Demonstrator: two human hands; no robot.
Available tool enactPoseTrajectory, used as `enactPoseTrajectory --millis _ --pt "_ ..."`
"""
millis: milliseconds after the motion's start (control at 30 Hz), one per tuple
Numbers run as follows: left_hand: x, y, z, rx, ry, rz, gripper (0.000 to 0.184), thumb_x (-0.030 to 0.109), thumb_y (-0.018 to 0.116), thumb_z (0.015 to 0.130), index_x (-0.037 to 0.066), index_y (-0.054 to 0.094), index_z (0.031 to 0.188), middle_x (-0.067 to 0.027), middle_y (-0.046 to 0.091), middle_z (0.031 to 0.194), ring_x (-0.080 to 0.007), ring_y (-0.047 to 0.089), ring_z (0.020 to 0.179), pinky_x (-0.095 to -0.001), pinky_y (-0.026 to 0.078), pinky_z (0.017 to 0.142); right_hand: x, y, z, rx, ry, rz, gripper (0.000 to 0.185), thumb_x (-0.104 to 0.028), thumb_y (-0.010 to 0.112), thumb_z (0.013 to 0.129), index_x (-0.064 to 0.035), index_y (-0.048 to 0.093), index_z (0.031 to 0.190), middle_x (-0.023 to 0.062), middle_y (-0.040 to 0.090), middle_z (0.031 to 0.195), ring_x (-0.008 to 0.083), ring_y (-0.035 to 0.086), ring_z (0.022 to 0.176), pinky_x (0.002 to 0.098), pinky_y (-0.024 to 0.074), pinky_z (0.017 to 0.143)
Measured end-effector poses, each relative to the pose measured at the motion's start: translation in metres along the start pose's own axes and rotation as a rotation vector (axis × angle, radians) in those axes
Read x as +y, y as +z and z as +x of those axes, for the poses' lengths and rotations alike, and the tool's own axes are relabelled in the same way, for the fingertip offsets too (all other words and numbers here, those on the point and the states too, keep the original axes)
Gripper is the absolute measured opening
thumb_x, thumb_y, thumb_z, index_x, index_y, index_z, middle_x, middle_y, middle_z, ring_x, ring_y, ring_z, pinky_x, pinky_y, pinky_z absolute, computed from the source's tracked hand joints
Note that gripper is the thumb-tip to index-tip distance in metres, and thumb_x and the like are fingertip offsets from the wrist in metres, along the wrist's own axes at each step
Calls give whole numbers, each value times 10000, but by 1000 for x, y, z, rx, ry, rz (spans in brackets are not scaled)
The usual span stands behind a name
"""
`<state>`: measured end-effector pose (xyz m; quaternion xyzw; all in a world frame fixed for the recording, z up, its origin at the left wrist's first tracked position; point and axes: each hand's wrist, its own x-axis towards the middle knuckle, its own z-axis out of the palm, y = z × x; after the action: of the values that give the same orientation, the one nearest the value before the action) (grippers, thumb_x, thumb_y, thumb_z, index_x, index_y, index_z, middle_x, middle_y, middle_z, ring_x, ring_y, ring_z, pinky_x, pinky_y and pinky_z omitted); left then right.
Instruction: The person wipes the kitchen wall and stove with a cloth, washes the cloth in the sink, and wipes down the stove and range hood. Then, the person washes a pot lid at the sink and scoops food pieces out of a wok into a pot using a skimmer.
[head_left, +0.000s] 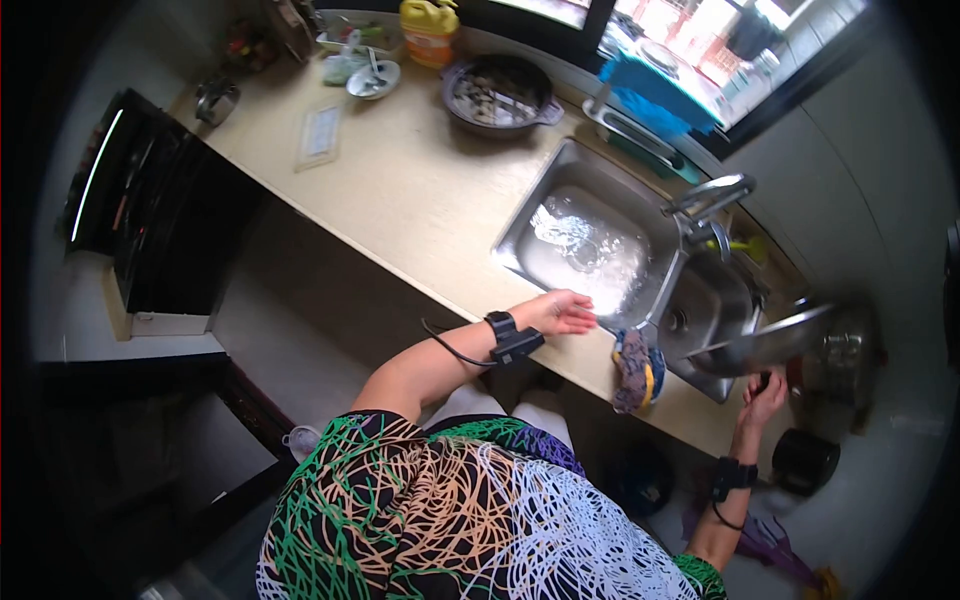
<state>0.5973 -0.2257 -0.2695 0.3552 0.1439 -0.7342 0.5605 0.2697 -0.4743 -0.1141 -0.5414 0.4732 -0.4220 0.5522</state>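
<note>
Metal pan [748, 350], or something much like one, is at the right of the sink [536, 212], blurred and overlapping the smaller basin [712, 285] in view. The right hand's fingers [768, 398] are curled round its dark handle [765, 381], presumably because that gives a firm grip apart from the metal body. The left hand [566, 312] has its fingers loosely extended with nothing seen in them; it hovers by the table's front edge, perhaps for balance while the other arm reaches out.

Between the hands, a bunched cloth [634, 372] hangs over that edge, likely put there to be within easy reach of both basins. Water lies in the larger basin. The faucet [712, 196] rises behind the sink near the divider, a spot that would let it serve either side.

Farther out, a wide dark pot [547, 112] with pieces inside sits toward the back of the table [400, 195], probably to be out of the arms' way. Beyond it are a bowl [362, 91] and a yellow jug [430, 30].
</note>
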Motion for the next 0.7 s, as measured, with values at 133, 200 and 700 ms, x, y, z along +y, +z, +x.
enactPoseTrajectory --millis 133,200,700 --pt "65 -67 -49 233 249 -264 263 69 572 852 -21 484 1083 -226 513 1077 -312 611 939 -369 539 816 -3 21 -27 110 50 84 181 -270 457 949 -92 481 925 5 433 677 70 422 535 181 272 384" --pt "93 -115 -68 292 395 -372 351 50 562 842 -40 404 1142 -234 438 1103 -362 578 942 -405 541 817 5 27 -32 42 38 76 193 -276 455 949 -87 479 920 7 433 682 71 420 532 182 273 382" --pt "257 -365 -198 1064 926 -484 659 379 637 853 -120 372 1190 -263 502 1050 -357 612 732 -483 583 644 28 116 -81 158 213 152 241 -255 400 935 -46 460 832 32 430 666 93 412 499 195 262 352"
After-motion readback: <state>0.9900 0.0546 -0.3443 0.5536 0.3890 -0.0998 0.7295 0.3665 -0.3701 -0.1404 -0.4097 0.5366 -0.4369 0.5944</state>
